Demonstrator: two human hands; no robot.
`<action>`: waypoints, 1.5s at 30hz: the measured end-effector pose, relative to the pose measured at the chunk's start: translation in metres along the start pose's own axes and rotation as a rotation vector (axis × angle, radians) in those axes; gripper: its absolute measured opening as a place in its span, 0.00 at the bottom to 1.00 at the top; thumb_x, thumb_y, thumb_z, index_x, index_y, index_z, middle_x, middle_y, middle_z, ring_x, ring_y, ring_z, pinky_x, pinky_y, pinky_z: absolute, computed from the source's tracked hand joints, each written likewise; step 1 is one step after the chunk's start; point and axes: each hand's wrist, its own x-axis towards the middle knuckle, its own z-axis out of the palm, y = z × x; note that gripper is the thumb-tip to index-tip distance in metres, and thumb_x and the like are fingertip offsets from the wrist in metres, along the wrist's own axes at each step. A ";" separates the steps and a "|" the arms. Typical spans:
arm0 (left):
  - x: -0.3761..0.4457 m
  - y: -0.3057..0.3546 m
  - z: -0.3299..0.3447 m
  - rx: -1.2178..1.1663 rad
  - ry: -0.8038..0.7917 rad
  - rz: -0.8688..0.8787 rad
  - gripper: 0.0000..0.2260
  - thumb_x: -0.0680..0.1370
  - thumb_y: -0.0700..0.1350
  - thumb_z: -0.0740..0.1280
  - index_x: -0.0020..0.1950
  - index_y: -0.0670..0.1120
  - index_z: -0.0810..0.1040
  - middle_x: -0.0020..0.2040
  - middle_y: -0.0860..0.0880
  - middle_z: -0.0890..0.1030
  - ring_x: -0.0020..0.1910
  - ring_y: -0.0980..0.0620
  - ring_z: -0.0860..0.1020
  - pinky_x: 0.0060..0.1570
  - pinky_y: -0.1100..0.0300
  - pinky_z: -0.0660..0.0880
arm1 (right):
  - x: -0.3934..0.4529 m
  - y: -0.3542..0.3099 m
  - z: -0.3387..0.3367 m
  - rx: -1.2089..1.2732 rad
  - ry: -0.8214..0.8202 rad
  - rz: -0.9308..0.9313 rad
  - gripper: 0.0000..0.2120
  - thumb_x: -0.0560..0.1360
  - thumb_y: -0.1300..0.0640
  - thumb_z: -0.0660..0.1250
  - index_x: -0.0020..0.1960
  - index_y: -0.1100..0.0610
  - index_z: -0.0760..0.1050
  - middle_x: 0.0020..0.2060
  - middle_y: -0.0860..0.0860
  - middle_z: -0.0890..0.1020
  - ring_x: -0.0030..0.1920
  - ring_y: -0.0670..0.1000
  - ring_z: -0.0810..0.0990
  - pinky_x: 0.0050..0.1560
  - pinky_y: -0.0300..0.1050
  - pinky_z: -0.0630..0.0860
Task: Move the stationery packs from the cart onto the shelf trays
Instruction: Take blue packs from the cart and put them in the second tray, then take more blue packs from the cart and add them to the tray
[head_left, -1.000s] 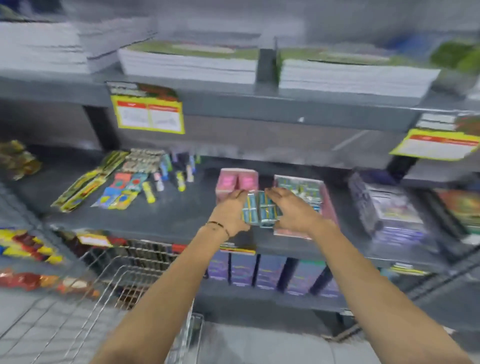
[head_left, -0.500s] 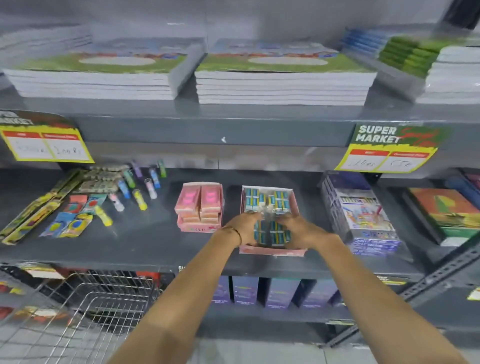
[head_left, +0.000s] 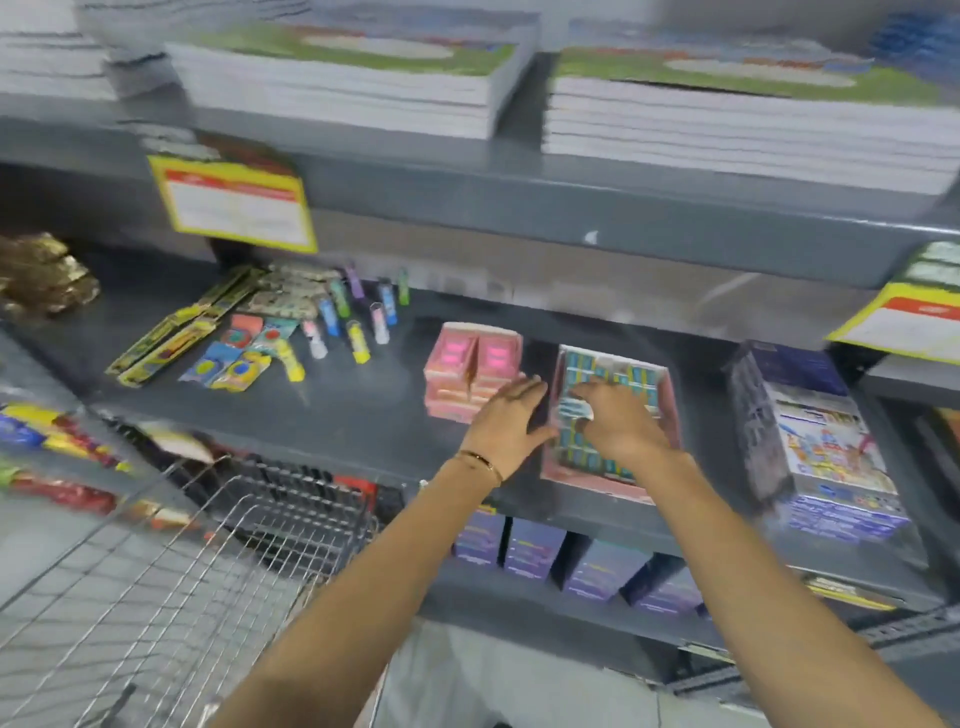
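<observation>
A pink tray (head_left: 594, 479) on the middle shelf (head_left: 363, 421) holds several blue-green stationery packs (head_left: 631, 375). My right hand (head_left: 621, 426) is over this tray, its fingertips pinched on one clear-wrapped blue-green pack (head_left: 573, 409) lying on the others. My left hand (head_left: 511, 421) hovers just left of the tray with its fingers spread and holds nothing. The wire cart (head_left: 208, 551) stands at the lower left; motion blur hides what is in it.
Pink boxes (head_left: 472, 364) sit left of the tray and a big wrapped box (head_left: 821, 452) to its right. Glue sticks and pencil packs (head_left: 249, 332) lie farther left. Notebook stacks (head_left: 343, 83) fill the upper shelf, and purple boxes (head_left: 530, 545) stand on the lower one.
My left hand has let go of the pack and opened, drawing off to the left. The pack now rests in the tray under my right hand. The view swung right.
</observation>
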 end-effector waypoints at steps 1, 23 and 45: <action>-0.013 -0.015 -0.011 -0.010 0.058 -0.046 0.27 0.76 0.47 0.68 0.71 0.42 0.64 0.74 0.44 0.66 0.74 0.47 0.61 0.74 0.56 0.58 | 0.001 -0.022 0.003 0.037 0.031 -0.073 0.21 0.72 0.67 0.66 0.64 0.57 0.73 0.63 0.59 0.77 0.62 0.59 0.76 0.64 0.51 0.72; -0.394 -0.336 0.045 -0.201 0.051 -1.327 0.33 0.77 0.50 0.67 0.74 0.40 0.55 0.76 0.41 0.57 0.75 0.44 0.57 0.74 0.53 0.58 | -0.037 -0.324 0.406 -0.225 -0.837 -0.363 0.18 0.71 0.55 0.70 0.58 0.63 0.75 0.56 0.61 0.80 0.57 0.60 0.78 0.54 0.50 0.76; -0.366 -0.379 0.107 -0.104 0.062 -1.284 0.31 0.72 0.38 0.69 0.72 0.37 0.58 0.69 0.39 0.66 0.68 0.42 0.65 0.72 0.54 0.62 | -0.029 -0.317 0.476 -0.352 -0.754 -0.582 0.38 0.64 0.50 0.77 0.66 0.63 0.64 0.63 0.60 0.70 0.64 0.59 0.69 0.65 0.51 0.68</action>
